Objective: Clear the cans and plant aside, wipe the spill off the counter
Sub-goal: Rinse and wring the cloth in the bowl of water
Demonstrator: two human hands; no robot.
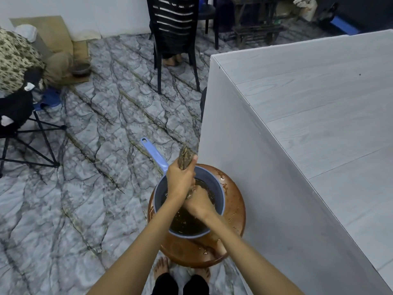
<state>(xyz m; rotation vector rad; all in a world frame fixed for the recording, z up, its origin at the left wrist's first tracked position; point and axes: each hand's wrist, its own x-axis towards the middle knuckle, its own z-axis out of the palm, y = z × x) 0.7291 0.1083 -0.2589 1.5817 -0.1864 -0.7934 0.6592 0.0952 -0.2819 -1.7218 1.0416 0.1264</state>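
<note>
A twisted brown cloth is gripped by both hands over a blue dipper of dark water. My left hand clasps its upper part, with the cloth's end sticking out above the fist. My right hand grips the lower part just over the water. The dipper, with its long blue handle, sits on a round brown stool on the floor. The grey-white counter stands to the right, its top bare. No cans, plant or spill are in view.
Marbled grey floor spreads to the left. A black plastic chair stands at the back, a folding chair with cloth at far left. My bare feet stand below the stool.
</note>
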